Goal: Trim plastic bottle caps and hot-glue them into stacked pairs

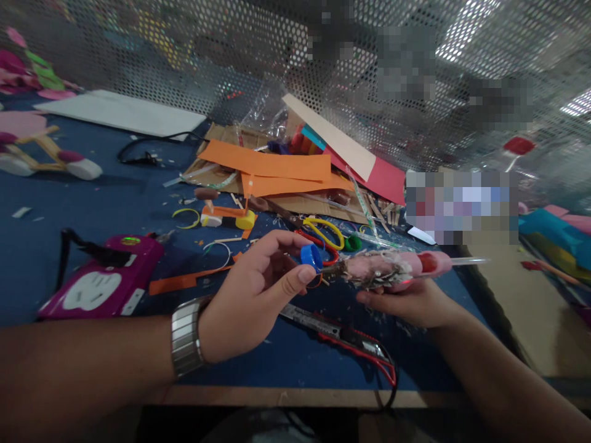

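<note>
Between thumb and fingers, my left hand (252, 295) pinches a blue bottle cap (311, 258), its hollow side turned to the right. My right hand (410, 301) is wrapped round a pink hot glue gun (383, 269) smeared with dried glue and grime. A clear glue stick (468, 261) sticks out of the gun's back end. The dark nozzle (333, 271) points left and is at the cap's edge; whether they touch I cannot tell. Below the gun lies a red and black utility knife (351, 339). Behind the cap are scissors (325, 234) with yellow and red handles.
At left sits a purple power strip (106, 277) with a black plug. Orange paper strips (272, 165) and cardboard pile up at the back. A small model with a yellow wheel (244, 219) and a green cap (353, 243) stand nearby. A perforated metal screen (207, 61) rises behind.
</note>
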`<state>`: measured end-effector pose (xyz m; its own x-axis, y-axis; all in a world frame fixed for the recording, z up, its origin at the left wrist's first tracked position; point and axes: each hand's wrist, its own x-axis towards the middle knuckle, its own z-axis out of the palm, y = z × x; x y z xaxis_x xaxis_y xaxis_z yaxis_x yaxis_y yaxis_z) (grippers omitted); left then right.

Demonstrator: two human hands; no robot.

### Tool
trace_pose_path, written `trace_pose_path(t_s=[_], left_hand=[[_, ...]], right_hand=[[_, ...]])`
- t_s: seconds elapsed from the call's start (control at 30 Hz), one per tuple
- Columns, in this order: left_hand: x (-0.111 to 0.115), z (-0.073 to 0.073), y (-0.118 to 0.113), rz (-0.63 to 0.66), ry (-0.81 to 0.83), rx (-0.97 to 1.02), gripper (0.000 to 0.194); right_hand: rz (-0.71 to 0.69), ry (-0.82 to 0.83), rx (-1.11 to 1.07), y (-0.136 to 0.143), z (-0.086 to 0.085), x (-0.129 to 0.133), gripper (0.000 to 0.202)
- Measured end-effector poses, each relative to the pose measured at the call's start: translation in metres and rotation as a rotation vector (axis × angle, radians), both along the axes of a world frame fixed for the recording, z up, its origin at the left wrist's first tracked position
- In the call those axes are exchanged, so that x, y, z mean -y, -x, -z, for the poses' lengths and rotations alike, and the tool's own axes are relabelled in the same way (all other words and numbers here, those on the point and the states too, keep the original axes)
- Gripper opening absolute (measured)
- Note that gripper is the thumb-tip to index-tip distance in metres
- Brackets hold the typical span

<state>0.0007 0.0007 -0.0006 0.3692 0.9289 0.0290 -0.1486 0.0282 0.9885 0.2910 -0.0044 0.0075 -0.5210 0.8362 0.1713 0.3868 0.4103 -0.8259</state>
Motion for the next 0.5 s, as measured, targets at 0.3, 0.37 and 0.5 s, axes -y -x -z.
trace_pose_path(t_s=[0.3,0.37,0.5], left_hand=[[0.0000,-0.0039,-0.0002,-0.010,-0.055,-0.005,0.029],[0.0004,-0.0041,0.0002,-0.013,-0.057,-0.010,0.028],[0.0003,-0.0037,-0.0007,-0.018,-0.052,-0.014,0.030]], right_hand=[[-0.006,-0.046,0.003,0.0014,-0.0018,0.0003,0.028],[0.016,-0.044,0.009,0.0001,-0.0005,0.0008,0.026],[0.029,-0.011,0.026,-0.0002,0.0005,0.0008,0.024]])
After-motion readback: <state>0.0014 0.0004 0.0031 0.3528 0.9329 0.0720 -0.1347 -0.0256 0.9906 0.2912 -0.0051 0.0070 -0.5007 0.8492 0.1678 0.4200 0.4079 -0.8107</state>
